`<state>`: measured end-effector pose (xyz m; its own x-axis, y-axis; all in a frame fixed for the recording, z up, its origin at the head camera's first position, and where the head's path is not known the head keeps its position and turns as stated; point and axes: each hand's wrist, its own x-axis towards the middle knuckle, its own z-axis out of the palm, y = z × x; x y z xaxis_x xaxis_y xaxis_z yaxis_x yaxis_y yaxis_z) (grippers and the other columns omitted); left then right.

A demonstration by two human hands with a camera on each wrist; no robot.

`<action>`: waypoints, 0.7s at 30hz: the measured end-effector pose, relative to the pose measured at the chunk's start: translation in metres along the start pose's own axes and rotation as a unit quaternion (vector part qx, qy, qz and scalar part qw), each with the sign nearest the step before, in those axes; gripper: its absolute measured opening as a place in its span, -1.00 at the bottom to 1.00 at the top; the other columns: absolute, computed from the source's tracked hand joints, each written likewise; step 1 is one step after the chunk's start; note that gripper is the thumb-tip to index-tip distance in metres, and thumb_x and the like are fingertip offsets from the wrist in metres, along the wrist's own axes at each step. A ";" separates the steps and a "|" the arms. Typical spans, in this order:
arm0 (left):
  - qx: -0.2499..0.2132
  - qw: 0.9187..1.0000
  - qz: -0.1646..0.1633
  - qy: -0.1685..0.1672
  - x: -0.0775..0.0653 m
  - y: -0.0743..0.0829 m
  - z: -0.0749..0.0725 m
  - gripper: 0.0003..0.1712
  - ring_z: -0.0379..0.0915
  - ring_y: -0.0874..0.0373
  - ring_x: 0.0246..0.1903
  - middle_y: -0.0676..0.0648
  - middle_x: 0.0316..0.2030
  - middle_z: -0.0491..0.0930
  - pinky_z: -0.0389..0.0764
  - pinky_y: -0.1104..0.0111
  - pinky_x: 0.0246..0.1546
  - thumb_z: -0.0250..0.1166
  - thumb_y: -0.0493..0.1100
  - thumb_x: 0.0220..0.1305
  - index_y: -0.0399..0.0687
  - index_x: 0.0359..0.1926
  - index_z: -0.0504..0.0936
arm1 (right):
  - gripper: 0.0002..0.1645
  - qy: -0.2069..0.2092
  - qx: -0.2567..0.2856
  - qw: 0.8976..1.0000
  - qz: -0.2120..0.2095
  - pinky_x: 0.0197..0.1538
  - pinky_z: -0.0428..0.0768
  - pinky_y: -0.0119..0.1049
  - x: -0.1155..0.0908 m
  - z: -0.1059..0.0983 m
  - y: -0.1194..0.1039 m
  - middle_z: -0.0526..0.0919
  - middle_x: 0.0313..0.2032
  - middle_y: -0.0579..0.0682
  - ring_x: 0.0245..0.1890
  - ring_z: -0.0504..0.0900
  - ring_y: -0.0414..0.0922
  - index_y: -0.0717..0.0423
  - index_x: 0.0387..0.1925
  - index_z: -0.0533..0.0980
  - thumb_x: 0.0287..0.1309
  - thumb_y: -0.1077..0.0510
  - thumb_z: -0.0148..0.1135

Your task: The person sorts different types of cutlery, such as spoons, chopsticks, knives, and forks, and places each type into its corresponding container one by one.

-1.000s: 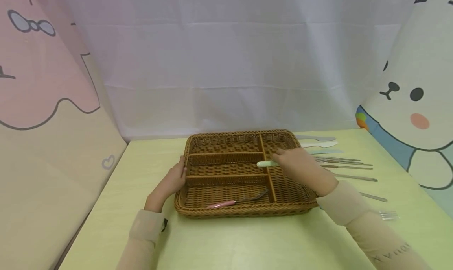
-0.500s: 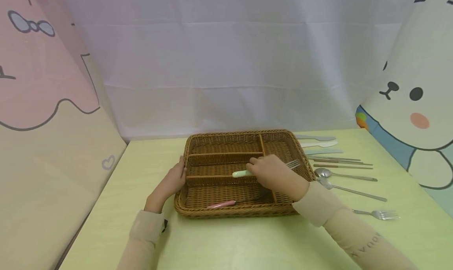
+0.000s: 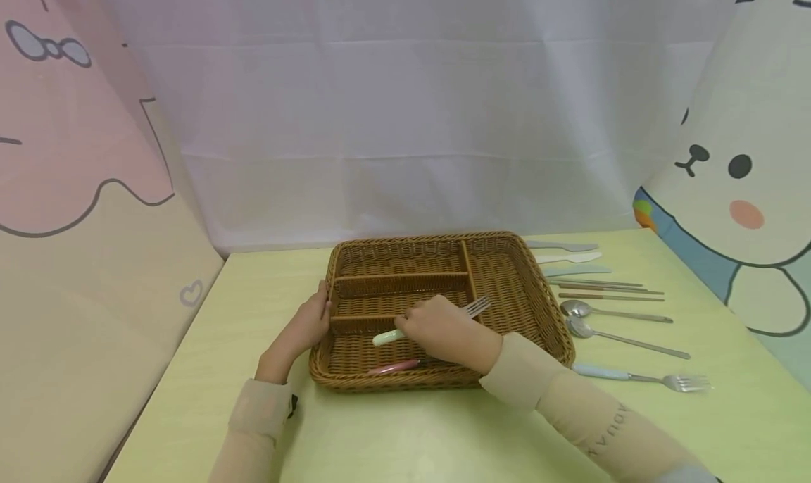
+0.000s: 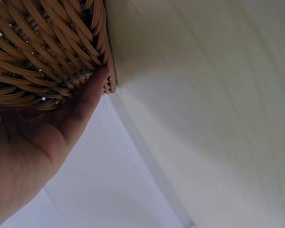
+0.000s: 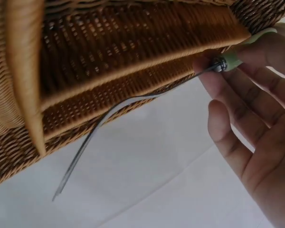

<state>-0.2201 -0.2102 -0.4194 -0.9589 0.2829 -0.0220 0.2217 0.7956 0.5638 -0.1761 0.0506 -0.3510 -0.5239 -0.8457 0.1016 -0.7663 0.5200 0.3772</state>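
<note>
A brown wicker cutlery tray point(image 3: 516, 293) with several compartments stands on the table. My left hand point(image 3: 310, 321) lies along its left wall, its visible finger straight against the weave in the left wrist view. Over the front left compartment, my right hand point(image 3: 440, 331) pinches a fork by its pale green handle point(image 3: 388, 337). The tines point(image 3: 478, 306) point up and right, above the dividers. In the right wrist view the fork's metal neck point(image 5: 133, 99) slants beside the tray. A pink-handled piece of cutlery point(image 3: 394, 367) lies in the front left compartment, its metal end hidden by my right hand.
To the tray's right lie several table knives point(image 3: 570, 258), chopsticks point(image 3: 611, 296), two spoons point(image 3: 624, 335) and a blue-handled fork point(image 3: 605, 373). A white cloth point(image 3: 380, 117) hangs behind the table, with printed cartoon cloths on both sides.
My right hand has moved left and toward me with the green-handled fork, from the right compartment to above the front left one. The left hand stays at the tray's left wall.
</note>
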 end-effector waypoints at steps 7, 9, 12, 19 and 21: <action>0.002 1.000 -0.001 0.002 0.000 0.000 0.000 -0.37 0.01 -0.37 0.25 -0.57 0.26 0.00 0.24 -0.09 0.21 -0.26 -0.30 0.44 -0.58 0.32 -0.32 | -0.90 -0.020 0.003 1.000 -0.013 -0.69 0.19 -0.51 0.010 0.004 -0.013 0.61 -0.54 -0.22 -0.71 0.27 -0.34 -0.08 -0.30 0.60 0.09 0.09 0.25; 0.004 1.000 0.002 0.004 0.000 0.000 -0.001 -0.38 0.02 -0.37 0.25 -0.58 0.25 0.01 0.24 -0.09 0.20 -0.26 -0.30 0.44 -0.60 0.31 -0.31 | -0.90 -0.019 0.008 1.000 -0.016 -0.69 0.22 -0.52 0.012 0.005 -0.016 0.61 -0.54 -0.23 -0.71 0.30 -0.34 -0.08 -0.31 0.60 0.09 0.08 0.25; 0.004 1.000 0.004 0.005 0.001 0.001 0.000 -0.38 0.01 -0.37 0.25 -0.59 0.25 0.02 0.24 -0.09 0.21 -0.26 -0.31 0.43 -0.61 0.31 -0.31 | -0.91 -0.021 0.012 1.000 -0.019 -0.68 0.28 -0.53 0.015 0.006 -0.019 0.62 -0.54 -0.23 -0.70 0.35 -0.35 -0.09 -0.32 0.60 0.09 0.06 0.25; 0.008 1.000 0.003 0.006 0.000 0.000 0.000 -0.37 0.02 -0.38 0.25 -0.59 0.24 0.02 0.25 -0.09 0.20 -0.26 -0.31 0.43 -0.61 0.31 -0.32 | -0.85 -0.054 0.014 0.998 -0.022 -0.60 0.43 -0.53 0.017 0.008 -0.023 0.65 -0.49 -0.23 -0.62 0.48 -0.34 -0.10 -0.28 0.61 0.08 0.02 0.26; 0.010 1.000 0.004 0.007 0.000 0.000 0.000 -0.37 0.03 -0.38 0.24 -0.60 0.23 0.03 0.26 -0.09 0.19 -0.26 -0.31 0.43 -0.61 0.31 -0.32 | -0.85 -0.054 0.015 0.998 -0.026 -0.56 0.49 -0.51 0.017 0.009 -0.025 0.65 -0.47 -0.23 -0.58 0.53 -0.34 -0.11 -0.28 0.61 0.08 0.01 0.25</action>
<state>-0.2202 -0.2100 -0.4189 -0.9595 0.2818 -0.0057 0.2327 0.8035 0.5479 -0.1693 0.0249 -0.3667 -0.5195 -0.8542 -0.0183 -0.8032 0.4810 0.3515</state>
